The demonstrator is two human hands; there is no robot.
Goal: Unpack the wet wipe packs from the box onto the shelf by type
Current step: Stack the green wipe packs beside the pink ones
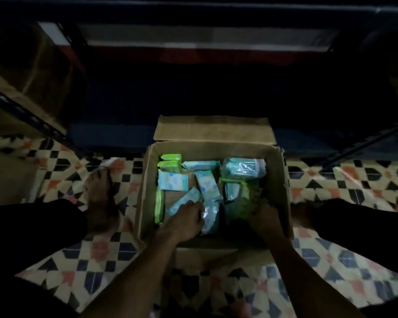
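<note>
An open cardboard box (278, 180) stands on the tiled floor between my legs. Inside lie several wet wipe packs: bright green ones (169, 162) at the back left, light blue ones (173, 182) in the middle, a clear-wrapped bundle (242, 169) at the back right. My left hand (185, 220) reaches into the box and its fingers lie on a light blue pack (184, 199) near the front. My right hand (265, 218) is in the front right corner, fingers on a dark green pack (238, 206). The picture is dim and blurred, so neither grip is plain.
A dark metal shelf (205, 42) rises right behind the box, its lower bay in shadow. Another shelf frame with cardboard boxes (32, 72) stands at the left. My bare left foot (99, 191) rests on the patterned tiles beside the box.
</note>
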